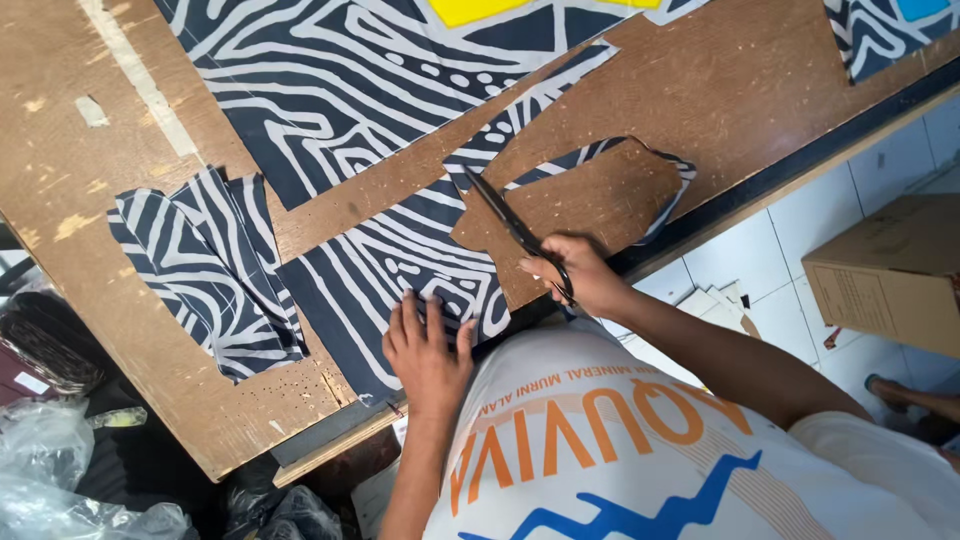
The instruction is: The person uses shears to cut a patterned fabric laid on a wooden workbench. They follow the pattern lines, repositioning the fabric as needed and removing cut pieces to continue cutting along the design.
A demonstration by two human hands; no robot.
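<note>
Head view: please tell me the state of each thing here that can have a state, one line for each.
Scissors: in the right hand, blades nearly shut, on the fabric.
Fabric: flat on the table, partly cut, pressed by the left hand.
Cut pieces: stacked, lying apart to one side.
Box: on the floor, closed.
</note>
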